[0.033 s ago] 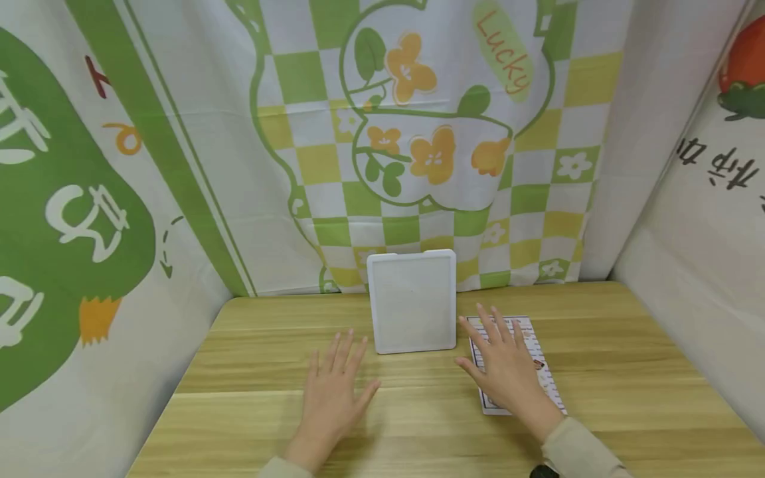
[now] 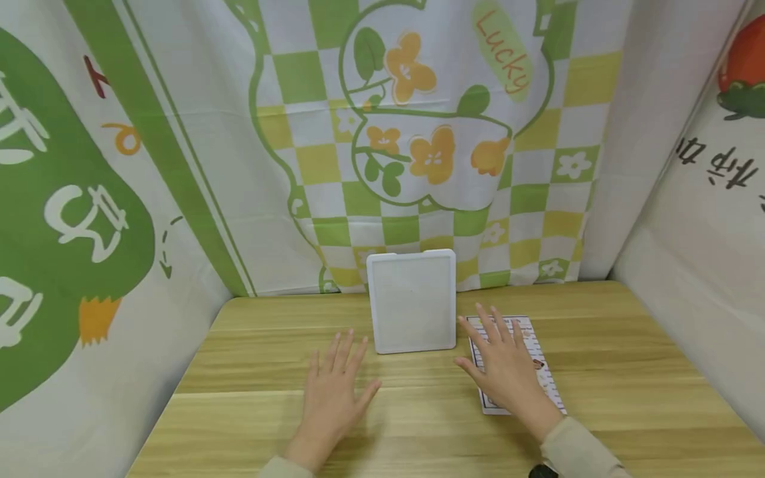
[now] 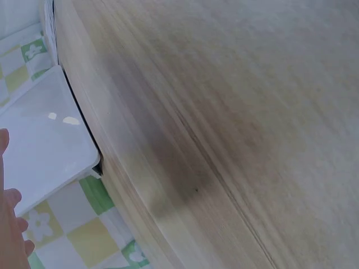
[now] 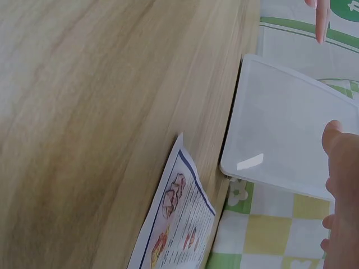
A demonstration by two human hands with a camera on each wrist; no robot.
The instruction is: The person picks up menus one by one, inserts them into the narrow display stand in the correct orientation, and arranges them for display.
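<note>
My left hand (image 2: 332, 403), fingers straight and spread, is palm down over the wooden table, left of a white framed board (image 2: 414, 303). Only its fingers (image 3: 12, 224) show at the edge of the left wrist view. The board stands upright at the back of the table, blank and slightly glossy. Spread in the same way, my right hand (image 2: 509, 372) overlaps a printed sheet (image 2: 546, 378) with text and small colour pictures. In the right wrist view the sheet (image 4: 185, 218) lies on the table below that hand, which grips nothing. Part of the print is hidden by the hand.
A checked green, yellow and white cloth (image 2: 382, 226) hangs behind the back edge of the wooden table (image 2: 239, 372). Printed cloth walls rise at the left (image 2: 66, 199) and right (image 2: 705, 252). A dark round object (image 2: 542, 471) shows below the right sleeve.
</note>
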